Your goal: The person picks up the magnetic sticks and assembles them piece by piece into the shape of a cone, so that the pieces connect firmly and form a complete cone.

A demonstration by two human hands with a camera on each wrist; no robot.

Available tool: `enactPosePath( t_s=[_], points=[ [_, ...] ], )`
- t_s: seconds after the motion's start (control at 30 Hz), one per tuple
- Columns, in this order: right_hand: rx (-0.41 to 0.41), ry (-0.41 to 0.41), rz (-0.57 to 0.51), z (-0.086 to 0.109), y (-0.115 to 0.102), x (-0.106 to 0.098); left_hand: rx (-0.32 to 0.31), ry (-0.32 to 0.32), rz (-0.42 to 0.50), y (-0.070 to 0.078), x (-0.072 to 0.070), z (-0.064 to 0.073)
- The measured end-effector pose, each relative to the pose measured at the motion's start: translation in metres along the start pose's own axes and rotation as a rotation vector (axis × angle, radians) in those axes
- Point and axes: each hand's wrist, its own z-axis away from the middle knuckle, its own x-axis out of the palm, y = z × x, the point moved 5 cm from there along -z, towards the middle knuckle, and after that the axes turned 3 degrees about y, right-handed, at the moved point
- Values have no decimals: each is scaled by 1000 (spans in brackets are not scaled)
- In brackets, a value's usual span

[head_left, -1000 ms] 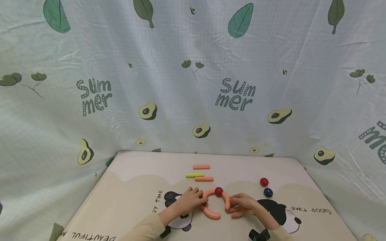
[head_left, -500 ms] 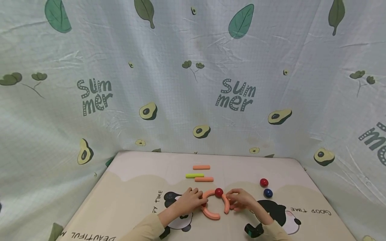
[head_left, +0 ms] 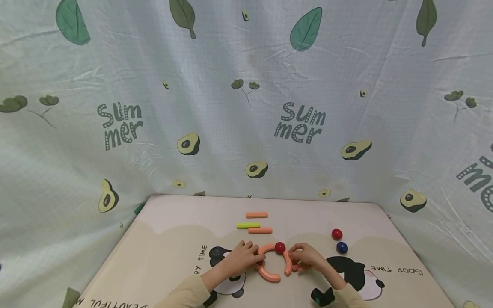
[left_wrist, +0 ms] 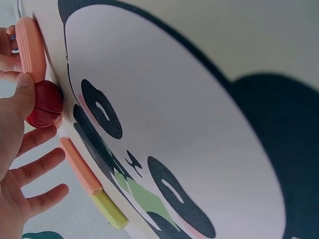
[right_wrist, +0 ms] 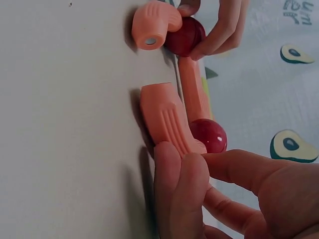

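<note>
Near the middle of the table, curved orange rods and red balls form a partial ring. My left hand [head_left: 240,259] pinches a red ball [right_wrist: 184,36] between two curved rods, the upper rod [head_left: 265,248] and the lower rod [head_left: 268,276]. Another red ball [head_left: 280,247] sits at the ring's top. On the right side, my right hand [head_left: 306,256] holds the outer side of a third curved orange rod [right_wrist: 167,119], its upper end at the top ball. A small gap separates its lower end from the lower rod, whose end shows a silvery disc [right_wrist: 150,41].
Behind the ring lie two straight orange rods, a far one [head_left: 256,215] and a nearer one [head_left: 260,230], with a yellow-green rod [head_left: 248,225] between. A loose red ball [head_left: 337,234] and blue ball [head_left: 342,247] are at right. A printed cloth [head_left: 215,107] hangs behind the table.
My right hand has shifted up along the outside of the right rod. That rod's lower end has swung slightly inward toward the lower rod. My left hand has stayed at its ball.
</note>
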Motion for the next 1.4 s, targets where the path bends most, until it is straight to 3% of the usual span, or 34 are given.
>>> enactPosePath(
  t_s=[0.33, 0.63, 0.87, 1.03, 1.23, 1.4],
  points=[
    [-5, 36, 57, 1, -1, 1, 7, -1, 1, 1, -4, 1],
    [-63, 86, 148, 2, -9, 4, -3, -24, 7, 0, -1, 0],
    [-31, 147, 213, 5, -14, 5, -6, -26, 10, 0, -1, 0],
    [-21, 142, 219, 5, -14, 4, -7, -25, 21, 0, 0, 0],
    [-66, 118, 239, 5, -13, -2, 0, -14, 3, 0, 0, 1],
    [-175, 197, 265, 12, -18, -17, 22, 4, 36, 3, -5, 2]
  ],
)
